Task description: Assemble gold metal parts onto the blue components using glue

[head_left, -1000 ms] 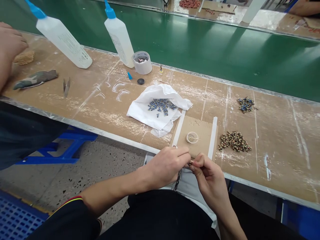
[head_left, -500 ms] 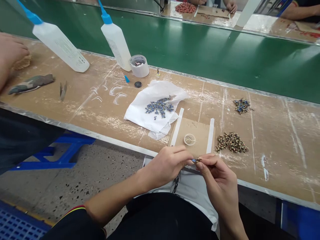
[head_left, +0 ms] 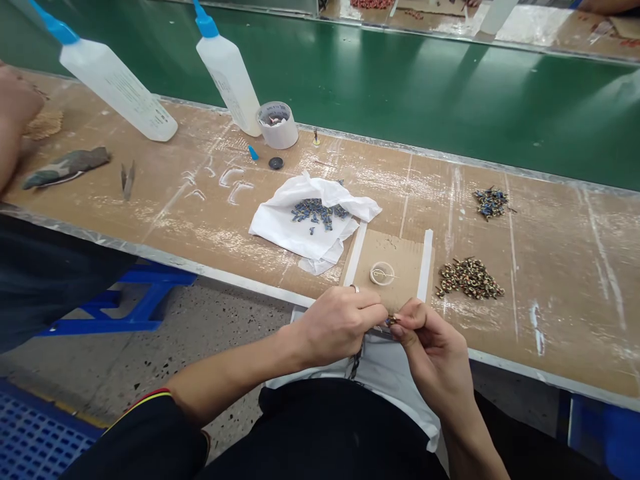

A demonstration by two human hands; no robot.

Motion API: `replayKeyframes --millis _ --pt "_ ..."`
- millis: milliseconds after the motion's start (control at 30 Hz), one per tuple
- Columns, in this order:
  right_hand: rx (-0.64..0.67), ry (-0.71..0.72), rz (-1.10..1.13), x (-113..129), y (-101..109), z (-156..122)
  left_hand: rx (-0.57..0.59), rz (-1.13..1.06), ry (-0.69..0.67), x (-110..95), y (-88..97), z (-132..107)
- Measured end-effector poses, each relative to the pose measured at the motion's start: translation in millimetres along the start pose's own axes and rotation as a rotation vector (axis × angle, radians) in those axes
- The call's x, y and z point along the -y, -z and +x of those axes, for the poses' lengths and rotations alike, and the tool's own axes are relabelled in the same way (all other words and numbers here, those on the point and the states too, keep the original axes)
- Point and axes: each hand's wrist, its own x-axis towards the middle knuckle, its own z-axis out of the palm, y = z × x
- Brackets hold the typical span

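Head view, lower middle of the frame: the left hand (head_left: 336, 325) and the right hand (head_left: 431, 347) meet at the near edge of the desk (head_left: 550, 267), fingertips pressed together. Between them sits a tiny part (head_left: 391, 321), pinched from both sides; the grip of each hand is closed on it, though the piece is too small to make out in detail. A ring shows on the left hand.

Just beyond the hands lies a cardboard pad (head_left: 395, 257) with white strips along its two sides, and on it a small white cap (head_left: 383, 273). Right of the pad is a heap of brown-gold beads (head_left: 470, 279), and farther up to the right a smaller blue cluster (head_left: 491, 202). Left of the pad, a crumpled white cloth (head_left: 300, 230) carries a scatter of blue parts (head_left: 317, 212).

Toward the upper left stand two tilted squeeze bottles, one (head_left: 115, 83) near the frame edge and another (head_left: 227, 70) beside a roll of tape (head_left: 277, 125). Tweezers (head_left: 127, 180) and a grey rag (head_left: 67, 165) lie at centre left, near another person's hand (head_left: 15, 107) at the frame's left edge. A green belt (head_left: 425, 87) runs behind the desk.
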Motion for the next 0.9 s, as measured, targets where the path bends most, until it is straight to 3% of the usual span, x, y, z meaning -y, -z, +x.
replayKeyframes --millis 200,467,600,700,900 --pt "0.048 -0.012 -0.031 -9.7 0.2 1.6 0.103 0.069 0.024 -0.3 -3.1 -0.6" --pt "0.061 -0.038 -0.019 -13.2 -1.8 0.3 0.106 -0.01 0.059 -0.5 -7.9 -4.4" --pt "0.085 -0.081 0.067 -9.7 5.3 1.2 0.07 -0.288 0.117 2.0 -1.6 -4.6" --pt "0.117 -0.028 0.038 -3.1 12.0 3.5 0.083 -0.553 0.212 4.2 4.5 -6.0" --pt "0.219 0.193 -0.16 6.5 18.1 10.7 0.34 -1.212 0.375 5.7 8.2 -7.2"
